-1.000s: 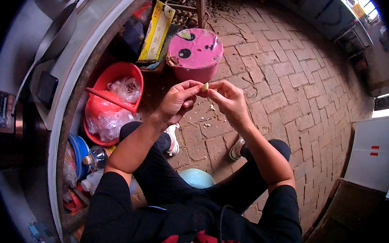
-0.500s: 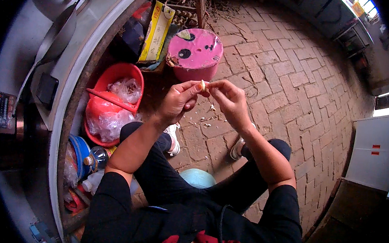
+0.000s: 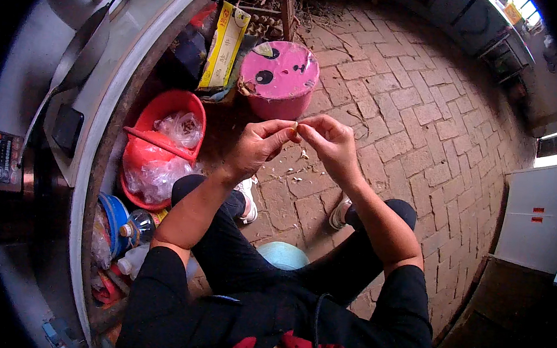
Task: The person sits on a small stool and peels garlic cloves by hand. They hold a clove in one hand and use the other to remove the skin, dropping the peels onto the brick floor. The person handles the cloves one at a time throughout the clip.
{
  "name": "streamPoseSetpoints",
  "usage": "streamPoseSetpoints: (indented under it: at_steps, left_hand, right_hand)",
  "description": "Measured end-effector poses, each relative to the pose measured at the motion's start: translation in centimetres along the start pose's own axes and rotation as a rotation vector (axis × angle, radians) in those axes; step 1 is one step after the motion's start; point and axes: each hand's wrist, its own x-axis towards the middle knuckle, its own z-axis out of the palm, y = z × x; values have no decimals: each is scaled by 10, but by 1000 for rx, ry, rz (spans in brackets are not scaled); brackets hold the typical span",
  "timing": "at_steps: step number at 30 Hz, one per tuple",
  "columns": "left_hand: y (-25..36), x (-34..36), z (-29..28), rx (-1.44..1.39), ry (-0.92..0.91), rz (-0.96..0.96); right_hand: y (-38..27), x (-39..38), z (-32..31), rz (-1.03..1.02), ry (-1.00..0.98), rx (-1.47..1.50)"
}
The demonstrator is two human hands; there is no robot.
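My left hand [image 3: 258, 146] and my right hand [image 3: 331, 145] meet at the fingertips in front of the round pink stool [image 3: 284, 85]. Pinched between them is a small pale garlic clove [image 3: 295, 127], mostly covered by the fingers. The left thumb and forefinger grip it from one side. From the other side, the right thumb and forefinger press against it. White scraps of peel [image 3: 304, 154] lie scattered on the brick floor below the hands.
A red basket [image 3: 199, 107] with plastic bags stands at left, beside a blue tub [image 3: 111, 218] and a clear bottle [image 3: 140, 224]. Behind it is a yellow carton [image 3: 225, 46]. A light-blue round seat [image 3: 283, 255] shows between my legs. A counter edge [image 3: 114, 94] runs along the left.
My fingertips have closed together, covering most of the clove that showed before. The left thumb has shifted, and the left fingers have turned slightly. Everything around stays put.
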Motion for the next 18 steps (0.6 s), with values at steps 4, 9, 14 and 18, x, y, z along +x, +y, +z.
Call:
streamPoseSetpoints:
  at_steps: [4,9,14,18]
  left_hand:
    - [-1,0,-1,25,-39,-8]
    - [2,2,0,-93,-84,-51]
    - [-2,3,-5,-182,-92,-39]
    - [-1,4,-5,-190,-80,-50]
  right_hand:
    - [4,1,0,24,-12,74]
    - [13,2,-3,31,-42,130]
    - [-7,1,0,51,-81,147]
    - [-1,1,0,-41,-48,58]
